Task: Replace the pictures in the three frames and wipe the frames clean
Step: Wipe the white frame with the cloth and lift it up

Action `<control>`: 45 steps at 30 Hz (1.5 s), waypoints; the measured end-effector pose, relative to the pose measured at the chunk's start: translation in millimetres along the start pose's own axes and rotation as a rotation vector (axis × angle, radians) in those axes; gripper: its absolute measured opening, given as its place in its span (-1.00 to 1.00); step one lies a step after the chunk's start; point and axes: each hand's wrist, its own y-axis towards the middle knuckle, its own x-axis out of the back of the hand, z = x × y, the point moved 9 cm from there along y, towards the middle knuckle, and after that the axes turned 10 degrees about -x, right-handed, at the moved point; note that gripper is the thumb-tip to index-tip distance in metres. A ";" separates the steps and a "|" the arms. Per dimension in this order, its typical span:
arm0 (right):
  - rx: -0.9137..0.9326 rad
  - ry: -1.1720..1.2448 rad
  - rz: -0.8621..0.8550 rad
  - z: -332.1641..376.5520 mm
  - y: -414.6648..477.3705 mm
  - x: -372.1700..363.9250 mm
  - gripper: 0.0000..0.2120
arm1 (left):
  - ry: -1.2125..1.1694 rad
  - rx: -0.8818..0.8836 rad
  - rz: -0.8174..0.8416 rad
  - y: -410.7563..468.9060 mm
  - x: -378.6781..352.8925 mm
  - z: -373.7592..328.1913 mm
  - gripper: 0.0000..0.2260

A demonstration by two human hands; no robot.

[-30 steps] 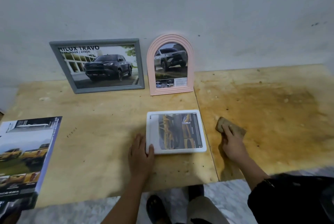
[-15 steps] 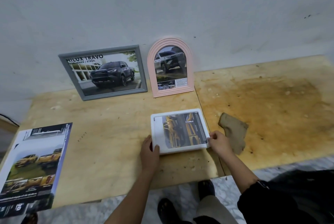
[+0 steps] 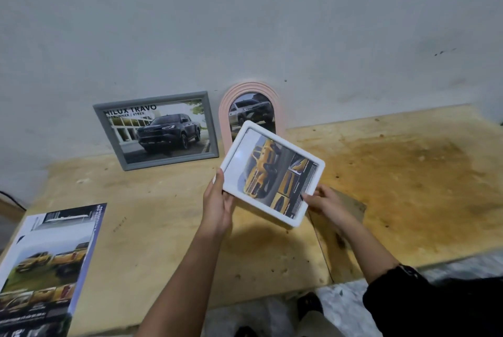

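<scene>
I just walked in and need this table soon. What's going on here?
A person holds a white frame with a yellow car picture, tilted above the wooden table: the left hand grips its left edge, the right hand pinches its lower right edge. A grey frame and a pink arched frame lean against the wall, each with a car picture. A brown cloth lies on the table under the right hand; a brochure lies at the left.
</scene>
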 end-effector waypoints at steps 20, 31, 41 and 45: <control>0.469 -0.237 0.059 144.7 20.5 93.1 -0.75 | -0.514 -0.150 -0.103 78.0 -157.0 -51.4 -0.63; 0.250 -0.340 0.208 144.6 51.8 61.7 -0.64 | -0.453 -0.206 -0.119 103.3 -202.9 -18.3 -0.59; 0.363 -0.153 0.318 136.9 76.0 77.2 0.01 | -0.206 -0.051 -0.392 117.3 -212.4 32.0 -0.70; 0.371 -0.155 0.305 124.7 86.9 89.2 -0.09 | 0.000 0.015 -0.477 120.1 -222.4 50.6 -0.87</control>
